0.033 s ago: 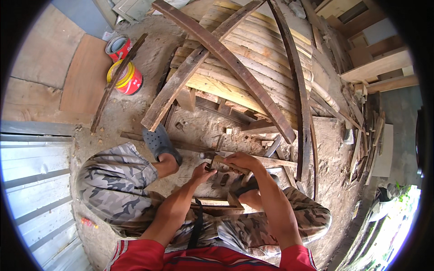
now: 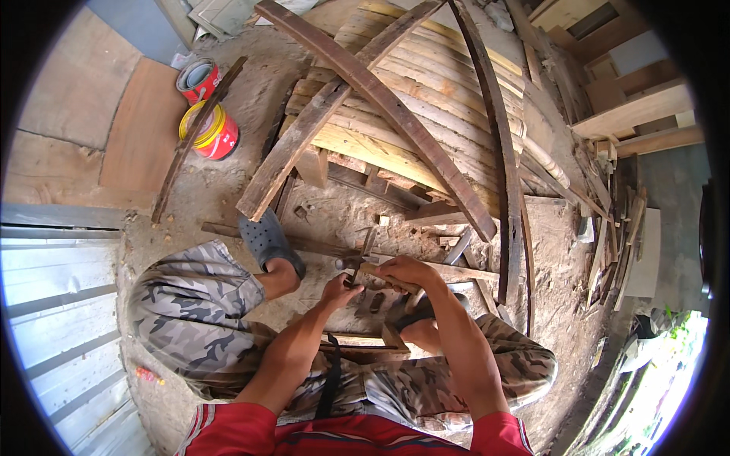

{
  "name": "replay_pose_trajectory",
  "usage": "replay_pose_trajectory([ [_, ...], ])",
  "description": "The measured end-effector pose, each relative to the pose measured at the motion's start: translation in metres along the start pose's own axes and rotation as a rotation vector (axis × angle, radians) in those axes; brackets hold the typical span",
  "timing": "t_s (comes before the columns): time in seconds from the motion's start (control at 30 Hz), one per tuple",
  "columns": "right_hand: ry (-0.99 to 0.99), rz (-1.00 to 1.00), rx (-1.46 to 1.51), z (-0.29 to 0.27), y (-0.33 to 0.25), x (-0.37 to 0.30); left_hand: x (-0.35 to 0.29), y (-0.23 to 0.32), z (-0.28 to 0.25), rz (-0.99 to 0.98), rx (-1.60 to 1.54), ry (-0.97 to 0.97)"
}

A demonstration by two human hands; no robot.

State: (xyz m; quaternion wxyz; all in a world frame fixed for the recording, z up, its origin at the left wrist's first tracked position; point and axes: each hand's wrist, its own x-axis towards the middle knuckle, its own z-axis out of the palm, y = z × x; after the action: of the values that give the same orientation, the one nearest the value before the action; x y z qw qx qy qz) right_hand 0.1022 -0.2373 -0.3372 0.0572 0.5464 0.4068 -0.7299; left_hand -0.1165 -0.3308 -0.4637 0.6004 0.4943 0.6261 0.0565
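Note:
My right hand [image 2: 404,271] is wrapped round the wooden handle of a hammer [image 2: 369,269], whose metal head points left, just beyond my left fingertips. The fingers of my left hand [image 2: 339,292] are closed on a small dark thing close under the hammer head; what it is stays too small to tell. Right behind the hammer a narrow strip of wood [image 2: 369,242] sticks out away from me; I cannot tell whether my left fingers hold its near end. Both hands are low over the dirt floor, between my feet.
Long dark beams [image 2: 395,114] cross over a stack of pale planks [image 2: 411,83] ahead. A thin board [image 2: 304,245] lies across the floor past my hands. A wooden frame [image 2: 365,342] sits near my lap. Two red paint buckets [image 2: 217,137] stand at left, scrap wood at right.

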Motion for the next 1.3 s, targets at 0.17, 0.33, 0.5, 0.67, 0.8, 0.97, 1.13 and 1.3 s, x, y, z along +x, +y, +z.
replay_pose_trajectory([
  [0.17,0.101,0.046,-0.377,0.025,-0.043,0.014,0.015,-0.022,0.004,-0.004,-0.048,0.057],
  [0.33,0.174,-0.022,-0.624,0.05,-0.064,0.041,-0.002,-0.022,-0.003,-0.063,0.268,0.405],
  [0.5,0.273,0.187,-0.27,0.05,-0.064,0.059,-0.034,0.053,-0.046,0.453,0.441,0.747],
  [0.67,0.506,0.112,0.143,0.039,-0.031,0.067,-0.007,0.075,-0.039,0.697,0.321,0.388],
  [0.8,0.363,0.058,0.528,0.028,-0.049,-0.022,0.002,0.081,-0.038,0.471,0.188,0.249],
  [0.97,0.95,-0.24,0.94,-0.035,0.031,-0.033,0.006,0.075,-0.034,0.535,0.193,0.277],
  [1.13,1.151,-0.548,1.097,0.058,-0.014,0.022,-0.001,0.076,-0.049,0.586,0.089,0.154],
  [1.3,0.985,-0.612,0.952,0.047,-0.031,-0.006,0.029,0.053,-0.036,0.595,0.137,0.135],
])
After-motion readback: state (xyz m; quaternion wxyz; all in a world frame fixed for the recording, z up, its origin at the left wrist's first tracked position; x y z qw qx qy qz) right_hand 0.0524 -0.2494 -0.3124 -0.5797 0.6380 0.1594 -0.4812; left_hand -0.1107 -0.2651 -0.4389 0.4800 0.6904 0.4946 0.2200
